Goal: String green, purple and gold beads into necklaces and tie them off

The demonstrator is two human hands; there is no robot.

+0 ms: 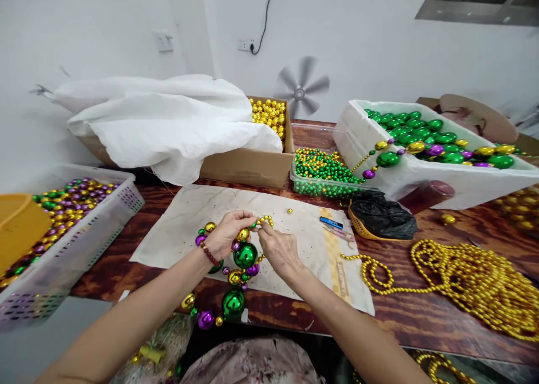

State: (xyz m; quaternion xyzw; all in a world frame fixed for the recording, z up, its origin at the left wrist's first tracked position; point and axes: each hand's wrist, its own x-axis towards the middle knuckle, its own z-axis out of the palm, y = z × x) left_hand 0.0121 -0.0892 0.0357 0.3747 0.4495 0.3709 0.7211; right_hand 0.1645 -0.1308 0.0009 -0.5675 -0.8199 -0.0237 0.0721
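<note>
My left hand (227,237) is closed in a pinch at the end of a bead necklace (245,256) of green, purple and gold balls. The necklace hangs below my hands over the table's front edge. Close beside it, my right hand (280,252) has its fingers closed on a short gold bead strand (265,221), which curls up above the fingertips. A thin needle-like line (280,227) sticks out to the right of the strand; its other end is hidden by the fingers. Both hands are over a white cloth (168,227).
A loose gold bead (289,210), a blue cutter-like tool (331,223) and a clear-handled tool (339,233) lie on the cloth. Around it stand a bead tub (324,188), foam box (357,131), cardboard box (248,168), white basket (105,215) and piled gold bead chain (484,283).
</note>
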